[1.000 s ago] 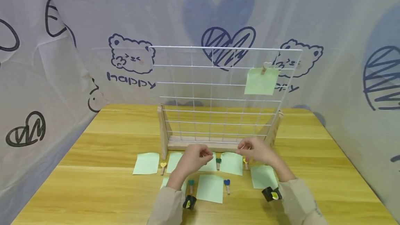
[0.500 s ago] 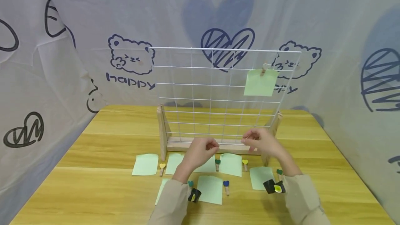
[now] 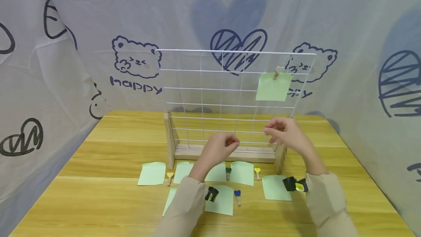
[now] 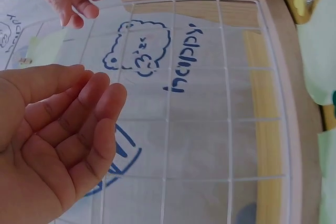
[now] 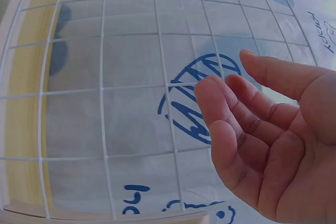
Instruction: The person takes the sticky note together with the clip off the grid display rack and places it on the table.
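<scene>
A white wire grid [image 3: 230, 51] stands upright in a wooden stand [image 3: 256, 155] on the table. A green note [image 3: 273, 87] hangs at its upper right from a white heart clip [image 3: 278, 71]. My left hand [image 3: 222, 147] hovers before the grid's lower wires; in the left wrist view this hand [image 4: 58, 129] is empty with its fingers relaxed. My right hand [image 3: 286, 132] is raised near the grid's lower right. The right wrist view shows the right hand [image 5: 268, 135] empty, fingers loosely bent, close to the wires [image 5: 163, 77] without touching them.
Several green notes, such as one at the far left [image 3: 152, 173] and one at the right [image 3: 275, 187], lie on the wooden table in front of the stand. Small heart clips lie between them: yellow [image 3: 169, 176], green [image 3: 228, 172], blue [image 3: 237, 195]. A printed cloth backdrop surrounds the table.
Both hands have lifted from just above the notes to in front of the grid's lower rows. The right hand rose higher and further right. Neither hand picked anything up.
</scene>
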The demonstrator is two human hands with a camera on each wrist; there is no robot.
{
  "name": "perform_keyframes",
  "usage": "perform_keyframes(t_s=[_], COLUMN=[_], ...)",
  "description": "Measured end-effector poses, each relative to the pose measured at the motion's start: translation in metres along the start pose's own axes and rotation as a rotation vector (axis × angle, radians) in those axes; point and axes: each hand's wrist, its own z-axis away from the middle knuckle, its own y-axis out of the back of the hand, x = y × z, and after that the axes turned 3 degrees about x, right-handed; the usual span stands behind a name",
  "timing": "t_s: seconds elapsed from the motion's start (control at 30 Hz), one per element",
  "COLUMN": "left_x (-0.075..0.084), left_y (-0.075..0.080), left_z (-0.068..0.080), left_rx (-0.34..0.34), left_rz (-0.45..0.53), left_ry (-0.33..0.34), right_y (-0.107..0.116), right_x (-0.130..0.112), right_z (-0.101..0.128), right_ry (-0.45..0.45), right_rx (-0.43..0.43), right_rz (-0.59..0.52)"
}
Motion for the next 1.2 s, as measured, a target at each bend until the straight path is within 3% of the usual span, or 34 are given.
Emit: perform_keyframes(t_s=[0.37,0.57,0.83,1.2], left_x=[0.021,0.028,0.036,0.051], left_y=[0.003,0.01,0.021,0.028], left_z=[-0.015,-0.026,-0.041,-0.054], left_rx=[0.1,0.101,0.131,0.202], left_rz=[0.001,0.055,0.08,0.124], left_ry=[-0.079,-0.083,-0.111,-0.083], right_y=[0.023,0.031,0.038,0.043], right_x=[-0.016,-0.022,-0.032,-0.046], right_z=[-0.005,-0.01,-0.015,-0.024], right_ry=[0.011,0.035,0.047,0.15], right_rx=[0.131,0.207,0.246,0.382], right_rz=[0.081,0.167,0.223,0.255])
